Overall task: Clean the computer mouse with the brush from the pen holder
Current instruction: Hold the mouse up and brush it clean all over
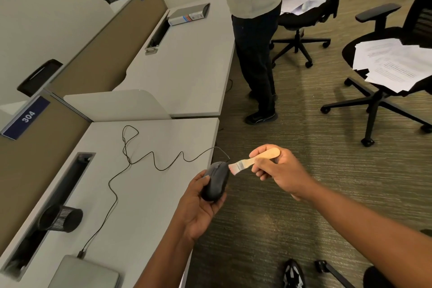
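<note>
Mouse (216, 180) sits in the left hand (198, 208), whose grip curls round its body, lifted just past the tabletop (149, 194) edge. Left of that grip, a black mesh pen holder (62, 218) lies tipped on its side, and the mouse cable (131, 161) snakes across the tabletop to a laptop (86, 272). Right of the mouse, the right hand (278, 168) pinches the wooden handle of a brush (251, 161), bristles touching the mouse's front. Further right stand chairs with papers (395, 63).
</note>
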`<state>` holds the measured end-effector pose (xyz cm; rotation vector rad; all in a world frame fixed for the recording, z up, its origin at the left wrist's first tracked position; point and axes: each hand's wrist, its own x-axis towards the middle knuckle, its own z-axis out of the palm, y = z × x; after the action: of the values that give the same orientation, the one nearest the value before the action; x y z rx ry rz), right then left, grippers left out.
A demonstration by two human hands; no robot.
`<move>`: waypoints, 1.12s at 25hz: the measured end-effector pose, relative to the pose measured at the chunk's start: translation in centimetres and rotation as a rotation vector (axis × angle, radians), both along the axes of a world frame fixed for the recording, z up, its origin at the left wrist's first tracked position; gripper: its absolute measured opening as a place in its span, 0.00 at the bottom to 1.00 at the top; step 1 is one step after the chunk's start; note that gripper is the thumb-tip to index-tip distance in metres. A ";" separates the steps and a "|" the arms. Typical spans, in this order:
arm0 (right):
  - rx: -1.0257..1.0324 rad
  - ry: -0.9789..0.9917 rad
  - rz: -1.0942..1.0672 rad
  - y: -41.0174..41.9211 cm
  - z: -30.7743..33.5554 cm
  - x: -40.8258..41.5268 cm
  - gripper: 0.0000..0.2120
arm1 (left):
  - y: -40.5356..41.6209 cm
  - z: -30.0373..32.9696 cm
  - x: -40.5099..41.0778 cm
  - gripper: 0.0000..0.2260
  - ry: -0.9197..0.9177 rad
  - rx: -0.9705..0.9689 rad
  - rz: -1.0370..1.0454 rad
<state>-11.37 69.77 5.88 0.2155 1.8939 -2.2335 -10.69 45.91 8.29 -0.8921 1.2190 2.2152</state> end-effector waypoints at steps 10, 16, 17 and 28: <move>-0.146 0.098 0.302 0.3 1.0 0.6 0.10 | -0.1 -0.5 -0.2 0.19 -0.136 -0.045 0.031; -0.157 0.115 0.234 -0.5 0.6 0.3 0.08 | 0.2 -0.6 0.0 0.20 -0.172 -0.041 0.031; -0.159 0.117 0.207 -0.5 0.5 0.2 0.08 | 0.1 -0.7 0.1 0.19 -0.175 -0.048 0.028; 0.008 0.173 -0.072 -0.5 -0.8 -0.6 0.08 | 0.2 -1.1 0.5 0.22 -0.165 -0.054 0.013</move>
<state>-12.00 69.26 5.11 0.0960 2.0109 -2.3619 -10.19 46.07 7.19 -1.0847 1.2031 2.0807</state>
